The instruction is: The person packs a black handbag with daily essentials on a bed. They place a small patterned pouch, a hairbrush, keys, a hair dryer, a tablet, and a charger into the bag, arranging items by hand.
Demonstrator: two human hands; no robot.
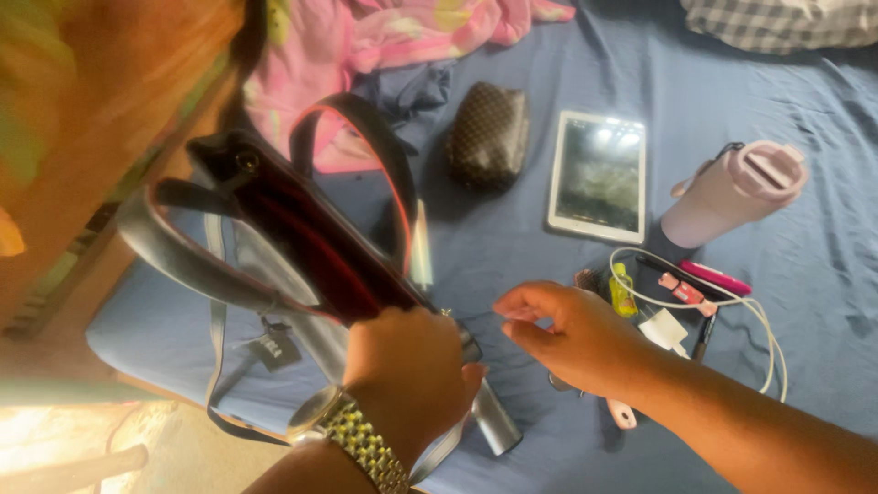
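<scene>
While left hand (407,366) clamps the bag (302,247) rim at the bed (512,247) edge, right hand (572,334) hovers half-open, empty. Risk: bag tips off the edge; loose strap snags the charger (665,327).

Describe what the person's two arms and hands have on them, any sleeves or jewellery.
The left hand has a metal link-band wristwatch, silver and gold in tone, at the wrist. The right hand wears nothing visible. Both forearms are bare, with no sleeves in view.
</scene>
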